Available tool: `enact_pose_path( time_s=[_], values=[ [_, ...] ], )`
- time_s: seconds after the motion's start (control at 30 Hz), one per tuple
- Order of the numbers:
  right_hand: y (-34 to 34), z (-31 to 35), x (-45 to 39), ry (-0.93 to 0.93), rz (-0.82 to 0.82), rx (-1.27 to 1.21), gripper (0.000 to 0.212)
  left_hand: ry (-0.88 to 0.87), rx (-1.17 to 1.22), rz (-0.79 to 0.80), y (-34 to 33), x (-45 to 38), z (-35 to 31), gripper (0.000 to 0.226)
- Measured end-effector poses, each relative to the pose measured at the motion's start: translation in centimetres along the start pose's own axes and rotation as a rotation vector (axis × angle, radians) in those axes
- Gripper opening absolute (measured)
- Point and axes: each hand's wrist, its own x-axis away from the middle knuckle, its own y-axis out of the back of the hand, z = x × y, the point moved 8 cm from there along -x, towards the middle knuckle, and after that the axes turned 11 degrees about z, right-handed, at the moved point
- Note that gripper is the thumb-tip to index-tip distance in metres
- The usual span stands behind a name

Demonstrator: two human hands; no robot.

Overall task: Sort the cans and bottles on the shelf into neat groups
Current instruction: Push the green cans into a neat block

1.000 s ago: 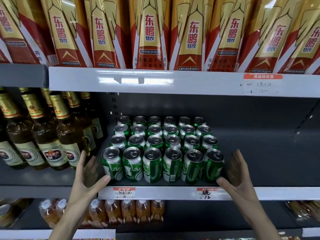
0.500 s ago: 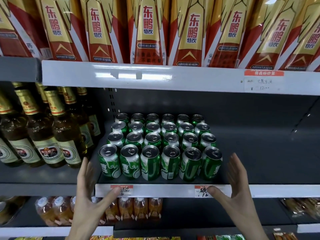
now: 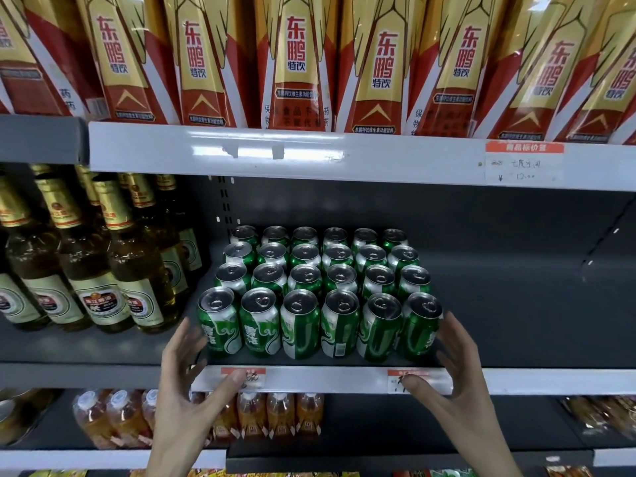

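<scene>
Several green cans point(image 3: 320, 290) stand in tight rows on the dark middle shelf point(image 3: 516, 304), silver tops up. Brown glass bottles with gold foil necks point(image 3: 103, 270) stand grouped to their left. My left hand point(image 3: 192, 380) is open, fingers spread, just beside the front left can, thumb over the shelf's white front strip. My right hand point(image 3: 454, 370) is open too, palm facing the front right can and close to it or just touching. Neither hand holds anything.
Red and gold drink cartons point(image 3: 296, 63) fill the upper shelf. Price tags sit on the white strip point(image 3: 309, 376) of the middle shelf. Small orange drink bottles point(image 3: 275, 414) stand on the lower shelf. To the right of the cans, the shelf floor is bare dark metal.
Both hands have moved inward toward the two ends of the front row of cans. The view has shifted slightly; the cans stay in place.
</scene>
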Motion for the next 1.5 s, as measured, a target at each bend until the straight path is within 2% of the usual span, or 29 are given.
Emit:
enact_pose_path(
  time_s=[0.17,0.23,0.37,0.47,0.6,0.73,0.87,1.0,1.3,1.5],
  values=[
    [-0.2,-0.6,0.0,-0.027,-0.003,0.0,0.09,-0.008,-0.016,0.023,-0.3,0.0,0.7,0.093],
    [-0.4,-0.9,-0.2,-0.057,0.007,-0.013,0.077,-0.015,0.006,0.022,-0.6,0.0,0.8,0.086],
    [-1.7,-1.5,-1.0,-0.157,0.03,-0.018,0.061,-0.024,0.021,0.068,-2.4,-0.5,1.0,0.05],
    [-3.4,-1.7,-2.1,-0.174,0.038,0.081,0.035,-0.03,-0.04,0.106,-4.4,-1.5,1.1,0.038],
    [-5.1,-2.2,-4.0,-0.156,0.001,0.237,0.019,-0.054,-0.122,0.077,-6.3,-3.0,1.6,0.033],
    [-5.3,-2.9,-4.5,-0.116,-0.165,0.388,0.031,-0.116,-0.289,-0.039,-6.9,-3.4,1.8,0.04],
    [-5.9,-3.1,-4.7,-0.064,-0.253,0.51,0.045,-0.119,-0.428,-0.109,-7.6,-3.3,2.1,0.044],
    [-6.2,-3.0,-4.8,0.004,-0.324,0.552,0.046,-0.112,-0.481,-0.147,-7.7,-3.5,2.4,0.044],
    [-6.4,-3.3,-4.5,0.016,-0.358,0.538,0.045,-0.175,-0.52,-0.163,-7.9,-3.5,2.2,0.039],
    [-6.4,-3.7,-4.5,-0.034,-0.314,0.5,0.037,-0.158,-0.521,-0.12,-7.9,-3.4,2.3,0.036]
  ],
)
